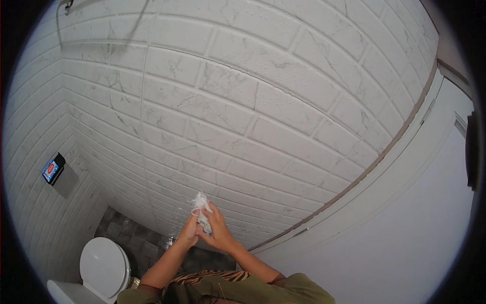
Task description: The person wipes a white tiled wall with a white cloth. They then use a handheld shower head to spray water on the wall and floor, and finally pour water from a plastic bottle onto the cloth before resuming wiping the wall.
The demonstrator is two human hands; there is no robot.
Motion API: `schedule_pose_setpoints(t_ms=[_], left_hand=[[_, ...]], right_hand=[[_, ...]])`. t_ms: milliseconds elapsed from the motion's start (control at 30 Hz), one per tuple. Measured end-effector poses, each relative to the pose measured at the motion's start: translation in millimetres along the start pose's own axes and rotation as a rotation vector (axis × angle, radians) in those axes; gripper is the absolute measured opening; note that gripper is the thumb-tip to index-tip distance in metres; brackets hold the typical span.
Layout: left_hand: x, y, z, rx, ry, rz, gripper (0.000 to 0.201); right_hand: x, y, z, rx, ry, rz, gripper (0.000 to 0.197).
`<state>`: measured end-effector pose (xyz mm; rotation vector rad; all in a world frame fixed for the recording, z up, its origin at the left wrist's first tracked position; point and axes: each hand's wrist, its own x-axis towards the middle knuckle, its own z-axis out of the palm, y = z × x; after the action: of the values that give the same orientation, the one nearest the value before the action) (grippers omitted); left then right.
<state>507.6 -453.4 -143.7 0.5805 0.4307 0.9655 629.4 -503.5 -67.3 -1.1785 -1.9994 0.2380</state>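
Note:
A crumpled white cloth with stringy, frayed ends is bunched up between my two hands, low in front of the tiled wall. My left hand grips it from the left side, fingers curled against it. On the other side, my right hand is closed around it, its fingers along the upper right of the bundle. Loose threads stick out above the fingertips. Both hands nearly meet at the lower end of the cloth, and part of it is hidden by them.
White marbled brick-pattern wall with droplets fills the view ahead. At lower left stands a white toilet with its lid down. A metal fitting is low by the wall above dark floor tiles. A black-edged box hangs left; a white door is right.

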Motion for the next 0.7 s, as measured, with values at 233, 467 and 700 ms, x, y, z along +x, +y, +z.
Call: schedule_pose_setpoints(t_ms=[233,467,700], left_hand=[[-17.7,53.0,25.4,0.294,-0.423,-0.114,0.08],[-8.6,77.9,29.4,0.291,-0.508,0.04,0.075],[3.0,80.1,20.9,0.299,-0.342,0.069,0.06]], right_hand=[[36.6,44.8,-43.6,-0.103,0.147,-0.071,0.044],[161.6,-5.9,-220.1,-0.756,1.069,-0.301,0.048],[114.4,104.4,-97.1,-1.081,0.69,-0.653,0.025]])
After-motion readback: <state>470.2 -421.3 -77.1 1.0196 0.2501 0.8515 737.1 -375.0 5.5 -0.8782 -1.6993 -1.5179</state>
